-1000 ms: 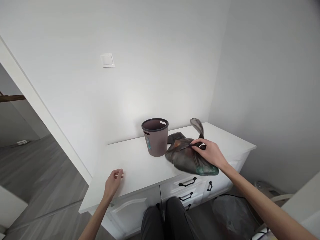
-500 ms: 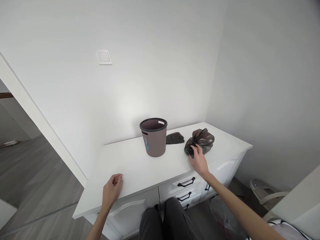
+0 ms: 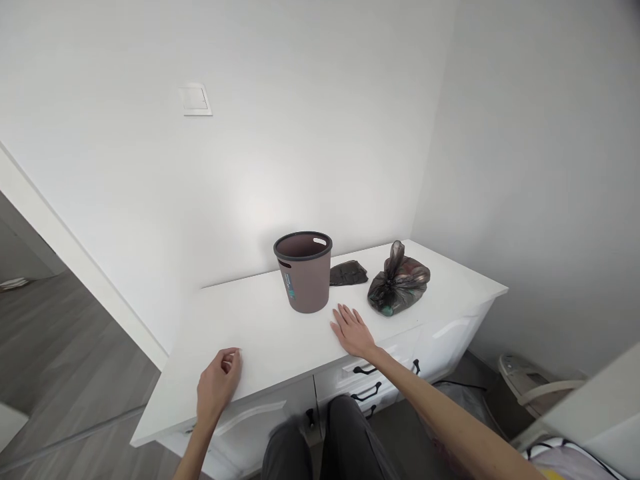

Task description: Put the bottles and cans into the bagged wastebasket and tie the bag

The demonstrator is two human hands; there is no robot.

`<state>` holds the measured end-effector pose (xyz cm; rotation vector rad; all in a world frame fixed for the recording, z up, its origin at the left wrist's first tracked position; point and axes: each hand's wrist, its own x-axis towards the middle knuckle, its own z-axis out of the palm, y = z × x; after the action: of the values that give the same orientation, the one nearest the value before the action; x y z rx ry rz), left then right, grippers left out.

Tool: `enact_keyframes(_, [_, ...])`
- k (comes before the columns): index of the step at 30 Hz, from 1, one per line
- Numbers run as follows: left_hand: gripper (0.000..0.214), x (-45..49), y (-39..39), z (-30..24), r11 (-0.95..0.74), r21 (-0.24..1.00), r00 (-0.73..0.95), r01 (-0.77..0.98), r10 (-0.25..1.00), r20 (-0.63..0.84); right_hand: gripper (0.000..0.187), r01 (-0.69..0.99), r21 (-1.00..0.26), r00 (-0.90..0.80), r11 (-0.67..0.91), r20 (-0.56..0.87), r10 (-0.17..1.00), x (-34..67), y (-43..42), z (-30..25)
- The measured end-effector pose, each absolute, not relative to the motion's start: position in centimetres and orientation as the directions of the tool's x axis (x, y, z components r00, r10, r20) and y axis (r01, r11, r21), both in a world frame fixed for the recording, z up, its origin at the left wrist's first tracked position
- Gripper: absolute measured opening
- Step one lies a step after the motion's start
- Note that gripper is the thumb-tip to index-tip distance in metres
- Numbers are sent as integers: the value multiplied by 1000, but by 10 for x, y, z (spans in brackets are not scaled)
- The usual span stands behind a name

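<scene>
My right hand (image 3: 353,331) lies flat near the front edge of the white cabinet top (image 3: 270,337), fingers spread and holding nothing. Just to its right sits a tied black plastic bag (image 3: 400,287), filled, with its knotted neck sticking up; the hand is apart from it. A brown trash can (image 3: 309,283) with a dark rim stands upright behind and left of that hand. Beside the can, a folded black plastic bag (image 3: 349,273) lies flat. My left hand (image 3: 219,382) rests at the front left of the top, its fingers curled in with nothing visible in them.
White drawers and doors with black handles (image 3: 367,392) are below the top, close to my knees (image 3: 345,427). Walls rise behind and to the right, with a light switch (image 3: 196,100) on the back one. A pale appliance (image 3: 527,383) stands on the floor at right.
My right hand has let go of the tied bag's neck and moved left, flattening onto the cabinet top. The bag's neck now stands upright. My left hand stays curled in about the same place.
</scene>
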<state>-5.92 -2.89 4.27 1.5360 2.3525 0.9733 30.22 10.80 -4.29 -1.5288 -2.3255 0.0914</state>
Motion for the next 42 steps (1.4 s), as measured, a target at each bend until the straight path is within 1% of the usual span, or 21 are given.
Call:
enact_keyframes(7, [34, -51, -33, 46, 274, 542, -444, 794, 870, 212, 71, 888, -238, -343, 394, 229, 911, 300, 101, -37])
enact_keyframes(13, [36, -53, -30, 39, 266, 532, -446, 804, 860, 246, 71, 891, -249, -339, 380, 194, 921, 303, 100, -31])
enact_keyframes(20, [54, -50, -35, 40, 225, 543, -443, 809, 840, 313, 70, 890, -255, -340, 378, 180, 923, 302, 95, -25])
enact_keyframes(26, [61, -49, -35, 38, 239, 527, -442, 815, 845, 301, 71, 888, -263, -343, 376, 164, 925, 302, 99, -23])
enact_keyframes(30, [59, -48, -35, 41, 237, 524, -441, 818, 843, 308, 71, 904, -268, -302, 332, 148, 942, 298, 112, -19])
enact_keyframes(34, [55, -49, -34, 40, 244, 512, -431, 824, 856, 285, 69, 925, -271, -224, 268, 183, 957, 291, 137, -20])
enact_keyframes(38, [46, -53, -29, 35, 255, 485, -414, 836, 874, 254, 69, 930, -262, -196, 259, 243, 950, 286, 170, -26])
enact_keyframes(42, [44, -54, -24, 36, 288, 485, -439, 825, 869, 230, 67, 929, -273, -181, 251, 259, 949, 283, 202, -34])
